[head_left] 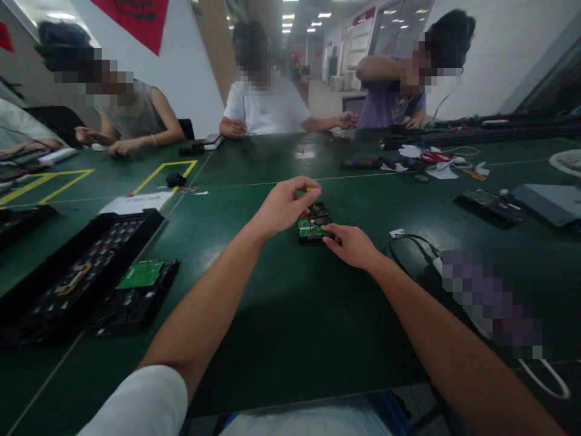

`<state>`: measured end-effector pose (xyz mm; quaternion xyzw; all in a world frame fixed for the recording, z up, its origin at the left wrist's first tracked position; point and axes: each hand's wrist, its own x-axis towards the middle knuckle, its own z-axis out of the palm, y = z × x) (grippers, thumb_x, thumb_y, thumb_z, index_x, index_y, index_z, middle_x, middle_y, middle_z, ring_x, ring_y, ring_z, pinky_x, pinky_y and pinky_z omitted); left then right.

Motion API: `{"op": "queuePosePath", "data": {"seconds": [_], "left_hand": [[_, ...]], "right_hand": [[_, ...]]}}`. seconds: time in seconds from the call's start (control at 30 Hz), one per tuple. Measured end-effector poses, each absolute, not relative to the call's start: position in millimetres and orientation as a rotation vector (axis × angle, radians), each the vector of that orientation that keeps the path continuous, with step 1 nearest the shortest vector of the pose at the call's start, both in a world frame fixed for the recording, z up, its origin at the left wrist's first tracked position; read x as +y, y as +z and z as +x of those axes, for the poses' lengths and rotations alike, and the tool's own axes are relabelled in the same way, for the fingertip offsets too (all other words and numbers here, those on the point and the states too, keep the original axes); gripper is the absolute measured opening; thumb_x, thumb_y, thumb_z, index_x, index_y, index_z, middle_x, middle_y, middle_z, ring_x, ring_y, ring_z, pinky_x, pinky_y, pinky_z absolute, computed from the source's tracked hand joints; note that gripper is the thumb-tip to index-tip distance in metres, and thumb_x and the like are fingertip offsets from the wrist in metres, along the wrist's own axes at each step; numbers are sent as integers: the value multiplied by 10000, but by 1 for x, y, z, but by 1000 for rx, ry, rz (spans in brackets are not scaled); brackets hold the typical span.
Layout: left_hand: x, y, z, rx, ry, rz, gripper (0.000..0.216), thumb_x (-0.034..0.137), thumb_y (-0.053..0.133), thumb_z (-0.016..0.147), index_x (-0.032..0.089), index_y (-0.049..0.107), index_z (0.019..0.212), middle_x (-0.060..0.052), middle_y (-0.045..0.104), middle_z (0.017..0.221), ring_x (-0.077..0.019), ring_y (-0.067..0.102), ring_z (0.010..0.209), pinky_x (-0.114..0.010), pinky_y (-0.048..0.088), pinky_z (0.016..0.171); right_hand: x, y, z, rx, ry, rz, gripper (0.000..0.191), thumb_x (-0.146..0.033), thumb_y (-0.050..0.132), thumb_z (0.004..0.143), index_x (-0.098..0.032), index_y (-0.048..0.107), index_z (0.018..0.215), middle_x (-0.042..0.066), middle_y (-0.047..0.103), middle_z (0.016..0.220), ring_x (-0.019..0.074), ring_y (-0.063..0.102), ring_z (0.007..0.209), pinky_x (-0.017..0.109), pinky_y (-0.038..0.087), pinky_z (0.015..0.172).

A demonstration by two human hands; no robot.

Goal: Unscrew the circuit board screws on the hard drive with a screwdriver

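Note:
A hard drive [313, 229] with a green circuit board lies on the green table in front of me. Above its far part, my left hand [290, 206] is closed in a pinch around a small yellow thing [310, 189]. Most of that thing is hidden by the fingers, so its kind does not show. My right hand [354, 245] grips the drive's near right edge with thumb and forefinger. Another hard drive [140, 275], also with a green board, rests to the left beside a long black tray [149, 225] holding small parts.
On the right are a power strip [472, 315] with a cable, a further drive [492, 206] and a grey box [551, 203]. Scraps and red-handled scissors [436, 157] lie farther back. Several people sit across the table [272, 339], their hands at its far side.

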<state>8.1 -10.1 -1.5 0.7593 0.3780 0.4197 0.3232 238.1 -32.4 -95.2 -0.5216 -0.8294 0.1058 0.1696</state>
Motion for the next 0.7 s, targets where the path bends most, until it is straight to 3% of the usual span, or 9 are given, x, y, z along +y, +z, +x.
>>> {"op": "queuePosePath", "data": {"seconds": [0.7], "left_hand": [[-12, 2, 8, 980, 1064, 2004, 304, 375, 621, 975, 168, 753, 1155, -69, 753, 1079, -100, 639, 695, -237, 564, 661]], "right_hand": [[-34, -92, 238, -2366, 318, -1504, 417, -407, 562, 1036, -244, 650, 1409, 51, 740, 933, 188, 642, 761, 292, 399, 661]]}}
